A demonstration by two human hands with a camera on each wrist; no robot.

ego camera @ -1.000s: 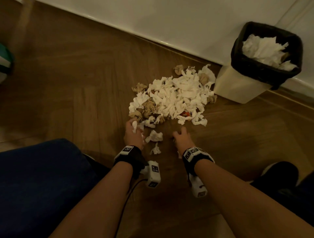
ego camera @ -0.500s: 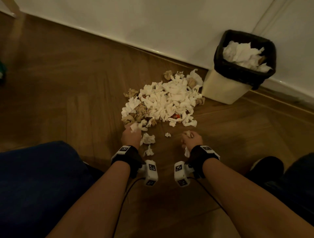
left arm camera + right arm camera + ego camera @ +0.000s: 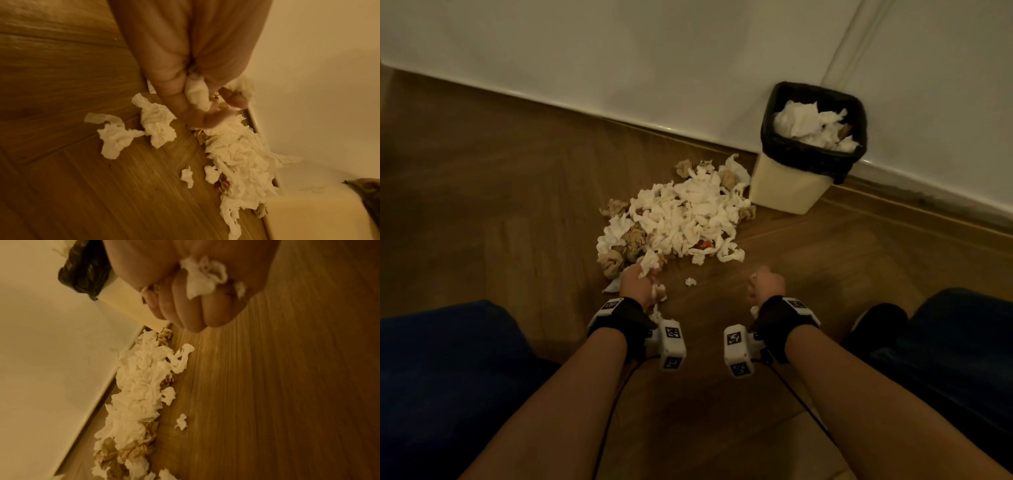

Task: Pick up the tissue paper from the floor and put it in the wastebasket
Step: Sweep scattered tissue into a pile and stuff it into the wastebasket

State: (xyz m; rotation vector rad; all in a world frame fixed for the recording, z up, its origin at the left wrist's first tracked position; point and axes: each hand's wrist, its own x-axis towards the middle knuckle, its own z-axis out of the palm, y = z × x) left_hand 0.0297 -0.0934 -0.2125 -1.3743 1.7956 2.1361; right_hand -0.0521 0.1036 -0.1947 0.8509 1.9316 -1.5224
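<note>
Crumpled white and brown tissue paper [image 3: 674,219] lies heaped mid-frame, beside the black-lined cream wastebasket [image 3: 791,186] at upper right. A second ago the right hand [image 3: 767,286] lay flat; now it fists a wad, the left hand [image 3: 637,286] pinching scraps—both seem ready to carry binward.

Crumpled soft white tissue paper [image 3: 688,219] lies on a smooth wood-grain floor [image 3: 500,205] beside a wastebasket [image 3: 787,192] lined with crinkled black plastic.

Crumpled white and brown tissue paper [image 3: 681,219] heaped on the floor beside cream wastebasket [image 3: 787,192], black-lined, partly filled with tissue.
</note>
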